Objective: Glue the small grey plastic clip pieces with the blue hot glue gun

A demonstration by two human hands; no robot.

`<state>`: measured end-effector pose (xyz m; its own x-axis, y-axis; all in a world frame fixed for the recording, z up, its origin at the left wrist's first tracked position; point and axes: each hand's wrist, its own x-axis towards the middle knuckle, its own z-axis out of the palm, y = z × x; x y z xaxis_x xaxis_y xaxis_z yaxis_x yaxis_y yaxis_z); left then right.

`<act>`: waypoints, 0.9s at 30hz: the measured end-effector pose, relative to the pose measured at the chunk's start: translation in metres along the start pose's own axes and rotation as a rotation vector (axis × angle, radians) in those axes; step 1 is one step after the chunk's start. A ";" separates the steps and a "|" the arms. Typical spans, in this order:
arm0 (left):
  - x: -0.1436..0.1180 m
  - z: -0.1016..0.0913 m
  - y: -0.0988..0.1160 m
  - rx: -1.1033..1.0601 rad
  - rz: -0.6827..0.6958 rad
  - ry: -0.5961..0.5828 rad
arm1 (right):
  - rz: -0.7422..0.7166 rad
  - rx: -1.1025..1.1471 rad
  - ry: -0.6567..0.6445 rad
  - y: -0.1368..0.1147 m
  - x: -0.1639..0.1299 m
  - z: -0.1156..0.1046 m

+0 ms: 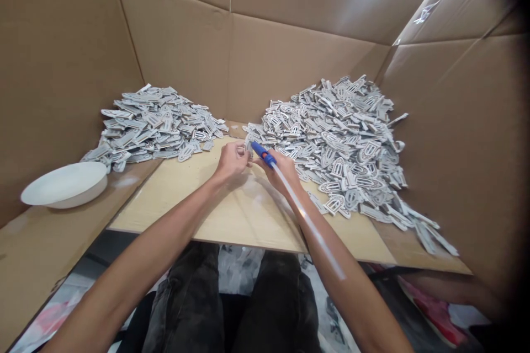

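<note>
My left hand (pixel 233 161) is closed around a small grey-white arched piece (pixel 248 146), held up over the middle of the board. My right hand (pixel 281 170) grips a blue glue gun (pixel 263 153), its tip at the piece. A long translucent glue stick (pixel 317 234) runs from the back of the gun along my right forearm. Just right of my hands lies a large heap of similar window-shaped pieces (pixel 339 138), some with arched openings. My fingers partly hide the held piece.
A smaller heap of the same pieces (pixel 153 124) lies at the left. Near the left edge stands a white bowl (pixel 64 185). Cardboard walls (pixel 174 44) enclose the back and sides. The pale board (pixel 165 198) ends just above my legs.
</note>
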<state>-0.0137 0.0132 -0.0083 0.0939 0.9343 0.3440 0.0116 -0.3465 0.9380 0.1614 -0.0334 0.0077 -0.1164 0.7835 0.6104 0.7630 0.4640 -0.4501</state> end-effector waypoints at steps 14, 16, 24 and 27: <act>0.000 0.001 0.017 -0.012 -0.033 -0.176 | 0.267 0.487 0.103 0.011 0.008 -0.005; 0.000 0.003 0.017 -0.095 -0.074 -0.153 | 0.269 0.518 0.073 0.010 0.008 -0.003; 0.008 -0.001 0.014 -0.214 -0.150 -0.022 | 0.337 0.574 0.074 0.009 0.007 -0.004; 0.009 -0.005 0.017 -0.190 -0.156 0.002 | 0.313 0.663 -0.064 0.009 0.005 -0.010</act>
<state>-0.0179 0.0160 0.0112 0.1034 0.9755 0.1941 -0.1619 -0.1761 0.9710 0.1741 -0.0293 0.0135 -0.0085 0.9335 0.3586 0.2238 0.3513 -0.9091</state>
